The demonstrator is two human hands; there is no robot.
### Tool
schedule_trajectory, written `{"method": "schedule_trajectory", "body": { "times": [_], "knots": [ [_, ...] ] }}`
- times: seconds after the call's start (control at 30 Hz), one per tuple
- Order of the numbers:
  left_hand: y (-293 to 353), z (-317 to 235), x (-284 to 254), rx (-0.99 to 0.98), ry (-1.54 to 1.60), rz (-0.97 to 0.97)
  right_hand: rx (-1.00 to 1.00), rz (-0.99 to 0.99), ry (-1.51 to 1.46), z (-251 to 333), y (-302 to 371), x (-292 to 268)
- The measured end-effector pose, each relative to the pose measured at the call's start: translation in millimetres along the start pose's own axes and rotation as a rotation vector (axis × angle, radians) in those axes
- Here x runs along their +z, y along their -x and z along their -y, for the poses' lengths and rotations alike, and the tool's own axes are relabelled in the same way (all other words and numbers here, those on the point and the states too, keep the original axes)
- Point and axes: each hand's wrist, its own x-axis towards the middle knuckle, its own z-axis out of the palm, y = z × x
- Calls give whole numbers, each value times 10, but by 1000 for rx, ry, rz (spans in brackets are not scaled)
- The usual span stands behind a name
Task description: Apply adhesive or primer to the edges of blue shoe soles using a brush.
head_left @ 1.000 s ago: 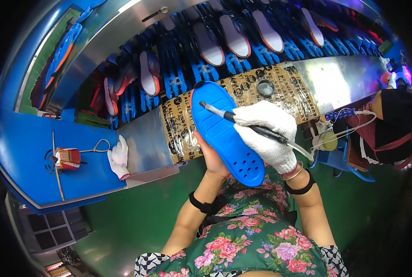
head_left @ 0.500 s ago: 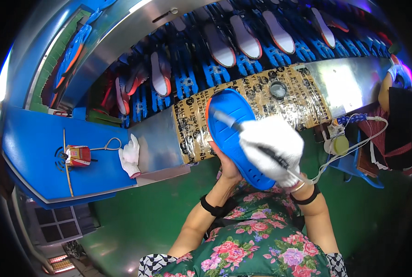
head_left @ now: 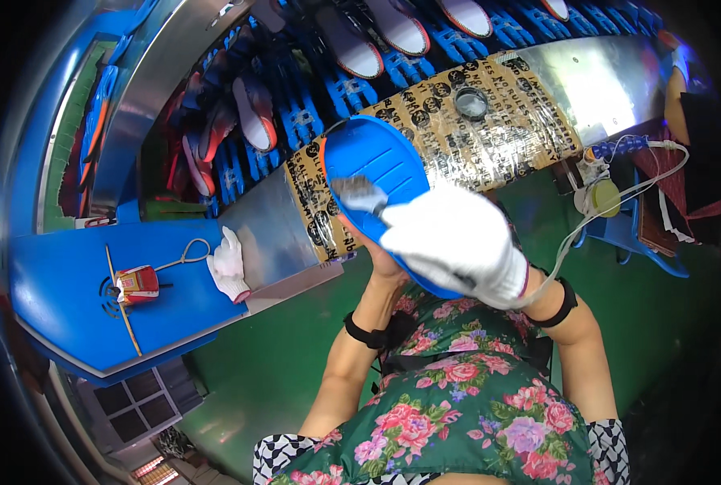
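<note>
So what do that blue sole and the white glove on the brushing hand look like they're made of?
The blue sole looks like moulded rubber or foam: smooth, matte, uniform colour with a raised rim; which one I can't tell. The white glove on the right hand looks like knitted cotton: soft, dull and slightly fuzzy, with a ribbed cuff at the wrist.

Your right hand [head_left: 457, 242] wears a white knitted work glove; your left hand [head_left: 381, 263], at nine o'clock from it, is bare. Each wrist carries a black band. You wear a dark green top printed with pink and purple flowers, short-sleeved, with black-and-white checked trim at seven and five o'clock.
</note>
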Motion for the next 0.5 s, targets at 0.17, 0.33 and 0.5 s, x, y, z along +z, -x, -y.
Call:
{"method": "schedule_trajectory", "body": {
  "times": [0.17, 0.33, 0.5],
  "knots": [
    [-27, 32, -144, -80, 119, -130, 167, -115, -252, -89, 92, -21],
    [-66, -87, -225, -109, 169, 31, -5, -65, -77, -47, 172, 125],
    [-158, -223, -33, -141, 317, 143, 317, -158, -352, -127, 186, -54]
  ]
}}
